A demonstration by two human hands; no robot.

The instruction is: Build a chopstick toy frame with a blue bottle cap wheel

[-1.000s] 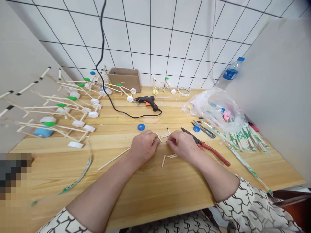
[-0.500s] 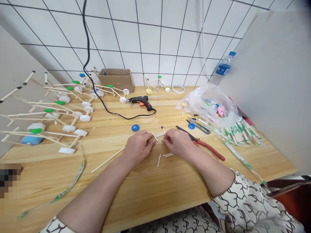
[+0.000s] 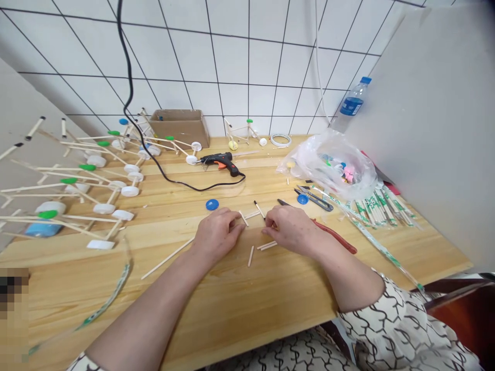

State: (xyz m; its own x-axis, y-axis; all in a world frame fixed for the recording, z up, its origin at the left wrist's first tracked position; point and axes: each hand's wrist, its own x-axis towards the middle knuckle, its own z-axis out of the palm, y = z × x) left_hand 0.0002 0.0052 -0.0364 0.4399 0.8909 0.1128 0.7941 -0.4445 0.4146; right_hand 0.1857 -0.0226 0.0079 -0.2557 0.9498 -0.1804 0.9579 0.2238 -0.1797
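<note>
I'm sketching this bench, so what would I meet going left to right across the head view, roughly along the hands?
Green-printed wrapper, long bare stick, left hand, black-tipped stick, right hand, wrapped sticks.

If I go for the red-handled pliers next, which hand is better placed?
The right hand, I'd judge: it partly covers the red-handled pliers in this view. The left hand is farther off, at a short wooden stick, and would likely have to reach past the right.
</note>
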